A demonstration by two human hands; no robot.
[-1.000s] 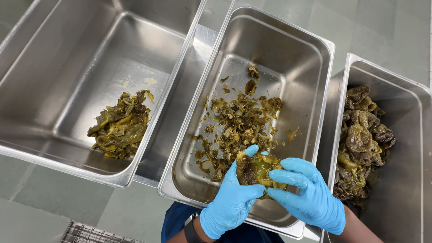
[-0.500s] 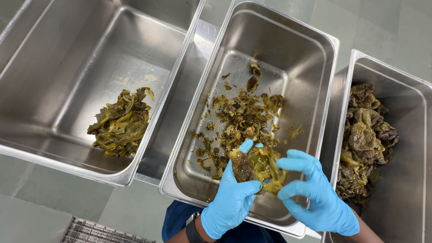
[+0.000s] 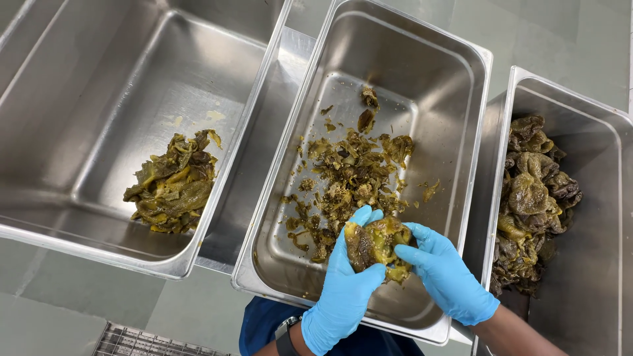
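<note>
Roasted pepper (image 3: 377, 241), charred olive-green, is held over the near end of the middle steel pan (image 3: 461, 79), above scattered skin scraps (image 3: 353, 175). Left hand (image 3: 343, 290) in blue glove is cupped under it, fingers (image 3: 361, 216) curled round its side. Right hand (image 3: 447, 273), gloved, pinches its edge. Peeled peppers (image 3: 173, 184) are piled in the left pan (image 3: 39, 234); unpeeled peppers (image 3: 533, 198) fill the right pan (image 3: 560, 89).

Both hands wear thin, bright blue disposable gloves: the left hand (image 3: 343, 290) and the right hand (image 3: 448, 273). A dark wristwatch with a silvery case (image 3: 285, 331) sits just below the left glove's cuff, beside dark blue clothing (image 3: 260, 323).
</note>
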